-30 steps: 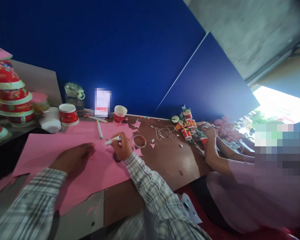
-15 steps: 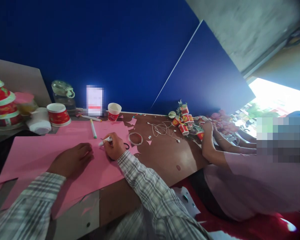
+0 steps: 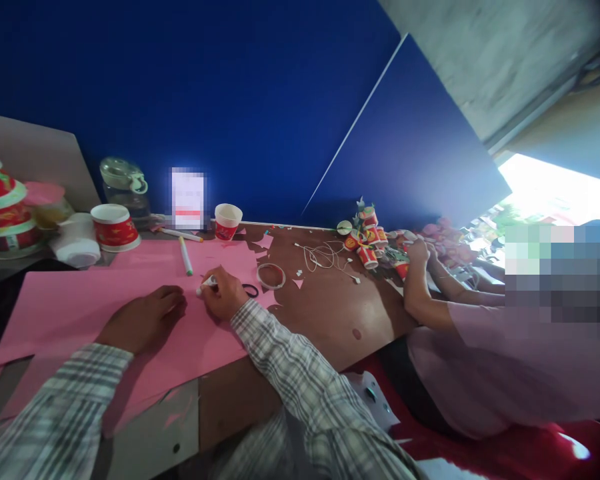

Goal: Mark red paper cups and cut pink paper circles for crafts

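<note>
Pink paper sheets lie spread in front of me. My left hand rests palm down on the top sheet, fingers stretched forward. In my right hand a white marker is pinched, its lower end at the paper; whether it touches cannot be made out. Just beyond the knuckles lies another marker, white with a green end. A dark ring-shaped handle shows beside my right wrist, the rest of it hidden.
Red paper cups and a lidded glass jug line the back by a lit screen. A tape roll, white cables and pink scraps lie to the right. Farther right, a co-worker's hands handle small cups.
My right hand has shifted slightly left, and the marker in it now looks shorter, at a different angle. My left hand stays in place on the paper.
</note>
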`<move>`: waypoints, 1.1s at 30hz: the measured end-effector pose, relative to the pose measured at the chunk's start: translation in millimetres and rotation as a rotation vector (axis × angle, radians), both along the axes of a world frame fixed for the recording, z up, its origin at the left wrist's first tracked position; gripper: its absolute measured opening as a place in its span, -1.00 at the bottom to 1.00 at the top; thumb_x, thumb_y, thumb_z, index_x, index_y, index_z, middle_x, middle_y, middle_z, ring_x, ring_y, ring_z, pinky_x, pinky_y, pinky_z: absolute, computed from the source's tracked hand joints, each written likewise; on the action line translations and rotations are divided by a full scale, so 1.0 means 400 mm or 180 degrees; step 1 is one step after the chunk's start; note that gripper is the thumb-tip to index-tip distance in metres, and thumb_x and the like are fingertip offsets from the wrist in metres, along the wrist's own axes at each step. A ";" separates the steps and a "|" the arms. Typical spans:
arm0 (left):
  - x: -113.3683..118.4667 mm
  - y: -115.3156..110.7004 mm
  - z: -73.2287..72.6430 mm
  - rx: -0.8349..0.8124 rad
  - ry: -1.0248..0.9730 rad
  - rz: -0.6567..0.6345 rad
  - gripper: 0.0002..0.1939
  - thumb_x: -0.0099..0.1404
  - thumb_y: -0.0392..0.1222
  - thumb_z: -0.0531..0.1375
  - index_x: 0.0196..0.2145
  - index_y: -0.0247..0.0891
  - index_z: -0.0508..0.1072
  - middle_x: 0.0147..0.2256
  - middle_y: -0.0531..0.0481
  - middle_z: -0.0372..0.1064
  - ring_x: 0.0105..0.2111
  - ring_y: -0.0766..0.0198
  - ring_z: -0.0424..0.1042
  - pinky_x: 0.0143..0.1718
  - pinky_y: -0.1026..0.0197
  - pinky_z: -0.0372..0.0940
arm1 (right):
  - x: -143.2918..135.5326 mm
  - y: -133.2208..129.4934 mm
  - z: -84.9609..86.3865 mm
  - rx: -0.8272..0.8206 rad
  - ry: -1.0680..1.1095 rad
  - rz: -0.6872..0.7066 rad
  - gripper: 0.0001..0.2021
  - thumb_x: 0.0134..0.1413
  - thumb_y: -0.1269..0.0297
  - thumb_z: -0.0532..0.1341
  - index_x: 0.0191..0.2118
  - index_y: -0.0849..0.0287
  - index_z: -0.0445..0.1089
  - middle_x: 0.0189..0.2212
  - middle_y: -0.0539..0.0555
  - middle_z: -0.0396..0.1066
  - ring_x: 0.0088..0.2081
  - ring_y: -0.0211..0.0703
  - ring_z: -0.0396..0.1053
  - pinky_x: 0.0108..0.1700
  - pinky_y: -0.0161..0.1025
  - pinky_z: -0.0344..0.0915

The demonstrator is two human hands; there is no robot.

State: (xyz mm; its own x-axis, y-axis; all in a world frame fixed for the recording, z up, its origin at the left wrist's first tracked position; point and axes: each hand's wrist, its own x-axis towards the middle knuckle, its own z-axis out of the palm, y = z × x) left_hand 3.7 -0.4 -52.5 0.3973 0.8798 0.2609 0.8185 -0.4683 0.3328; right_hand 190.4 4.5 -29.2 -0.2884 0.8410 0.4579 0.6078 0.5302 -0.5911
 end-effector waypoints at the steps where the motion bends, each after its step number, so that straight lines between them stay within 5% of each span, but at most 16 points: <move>1: 0.000 0.001 -0.001 -0.0021 -0.0003 0.0005 -0.59 0.05 0.07 -0.13 -0.36 -0.13 0.40 -0.18 -0.03 0.31 -0.30 0.21 0.31 -0.27 0.15 0.17 | -0.001 -0.001 0.000 -0.0016 -0.0018 0.0024 -0.85 0.07 0.30 0.04 -0.21 0.19 0.20 -0.41 0.04 0.31 -0.46 -0.27 0.28 -0.36 -0.36 0.20; 9: -0.004 0.000 0.003 -0.0108 -0.0029 -0.0090 -0.62 0.06 0.03 -0.10 -0.32 -0.13 0.39 -0.21 -0.03 0.33 -0.35 0.24 0.33 -0.32 0.17 0.19 | -0.009 0.000 0.003 -0.0072 -0.0099 0.0046 -0.86 0.07 0.31 0.04 -0.22 0.19 0.20 -0.40 0.04 0.32 -0.42 -0.25 0.29 -0.34 -0.35 0.20; 19: 0.000 -0.014 0.006 -0.0114 0.0018 0.0067 -0.61 0.08 0.02 -0.13 -0.32 -0.09 0.41 -0.09 0.06 0.28 -0.21 0.23 0.31 -0.14 0.15 0.12 | 0.002 -0.017 0.032 0.0029 0.0326 0.0052 -0.86 0.10 0.33 0.01 -0.20 0.21 0.17 -0.37 0.05 0.34 -0.42 -0.30 0.31 -0.35 -0.40 0.22; 26: 0.003 -0.005 0.031 -0.0337 0.0180 0.0000 -0.59 0.03 -0.01 -0.10 -0.30 -0.15 0.43 -0.11 -0.04 0.30 -0.19 0.18 0.30 -0.15 0.15 0.13 | -0.002 -0.004 0.023 -0.0007 -0.0316 0.0003 -0.85 0.06 0.33 0.06 -0.21 0.21 0.20 -0.35 0.10 0.33 -0.38 -0.20 0.32 -0.31 -0.30 0.23; 33: -0.006 0.001 0.007 -0.0260 0.0160 -0.0070 -0.58 0.05 0.00 -0.11 -0.28 -0.15 0.42 -0.08 -0.03 0.28 -0.20 0.22 0.30 -0.14 0.16 0.12 | -0.002 -0.003 0.015 -0.0065 -0.0172 0.0180 -0.84 0.09 0.31 0.05 -0.18 0.21 0.18 -0.38 0.06 0.33 -0.43 -0.26 0.30 -0.35 -0.36 0.21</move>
